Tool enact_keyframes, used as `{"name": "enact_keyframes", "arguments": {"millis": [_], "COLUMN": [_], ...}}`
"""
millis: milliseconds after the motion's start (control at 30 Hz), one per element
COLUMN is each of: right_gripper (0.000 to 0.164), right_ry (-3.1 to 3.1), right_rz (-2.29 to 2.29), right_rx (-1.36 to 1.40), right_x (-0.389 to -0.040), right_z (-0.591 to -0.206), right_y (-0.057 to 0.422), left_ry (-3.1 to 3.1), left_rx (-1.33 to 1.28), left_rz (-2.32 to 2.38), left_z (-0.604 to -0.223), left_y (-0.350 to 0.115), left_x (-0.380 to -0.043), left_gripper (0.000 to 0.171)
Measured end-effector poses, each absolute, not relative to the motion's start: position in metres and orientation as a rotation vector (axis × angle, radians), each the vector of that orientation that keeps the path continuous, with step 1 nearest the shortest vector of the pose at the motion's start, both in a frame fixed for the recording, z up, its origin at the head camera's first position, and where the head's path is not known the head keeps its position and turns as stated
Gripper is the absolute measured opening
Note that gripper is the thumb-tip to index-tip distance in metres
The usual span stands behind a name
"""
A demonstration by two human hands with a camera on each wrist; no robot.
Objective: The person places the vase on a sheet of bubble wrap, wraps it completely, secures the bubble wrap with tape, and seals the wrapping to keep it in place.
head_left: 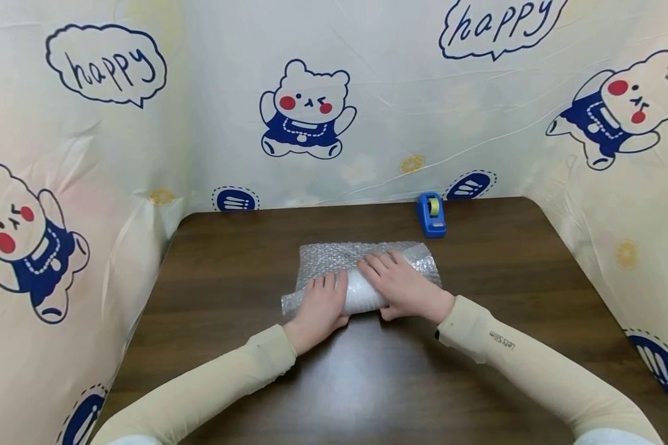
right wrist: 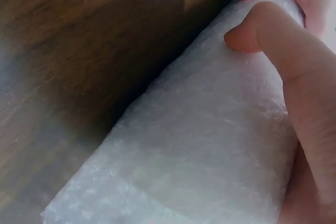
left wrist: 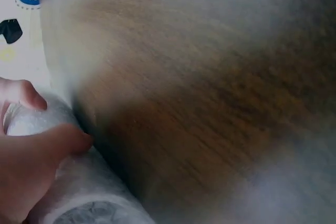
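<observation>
Mid-table, left hand and right hand both clasp the bubble wrap roll, fingers curled over it. Uneven pressure could skew the roll; loosening likely lets it spring open.

Clear dimpled plastic bubble wrap roll: translucent, slight sheen. Dark wood-grain table: smooth, semi-gloss. Blue plastic tape dispenser, 1 o'clock of roll: glossy. Printed backdrop sheet: creased, shiny.
</observation>
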State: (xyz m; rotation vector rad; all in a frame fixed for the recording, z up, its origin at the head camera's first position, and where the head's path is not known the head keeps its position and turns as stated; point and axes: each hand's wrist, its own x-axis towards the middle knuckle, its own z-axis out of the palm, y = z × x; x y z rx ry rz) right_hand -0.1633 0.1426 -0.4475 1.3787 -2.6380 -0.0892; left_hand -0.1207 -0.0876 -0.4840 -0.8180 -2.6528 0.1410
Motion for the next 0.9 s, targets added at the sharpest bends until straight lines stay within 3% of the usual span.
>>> {"name": "enact_keyframes", "arguments": {"millis": [333, 600, 900], "right_gripper": [0.093, 0.106, 0.1], "right_ry": [-2.58, -2.62, -2.596], "right_rz": [-0.035, -0.152, -0.141], "right_rx": [1.26, 1.151, 1.189], "right_x": [-0.146, -0.137, -0.127], "right_z": [-0.46, -0.457, -0.46], "right_y": [0.149, 0.155, 0.157], "left_ry": [-2.748, -2.711, -2.832], "left_rx": [-0.882, -0.968, -1.049], "left_rz": [-0.048, -0.145, -0.189], "left_z": [-0.478, -0.473, -0.47], "left_y": [-0.095, -0.099, -0.101], "left_x": [-0.133, -0.136, -0.139], "left_gripper": [0.096, 0.084, 0.076]}}
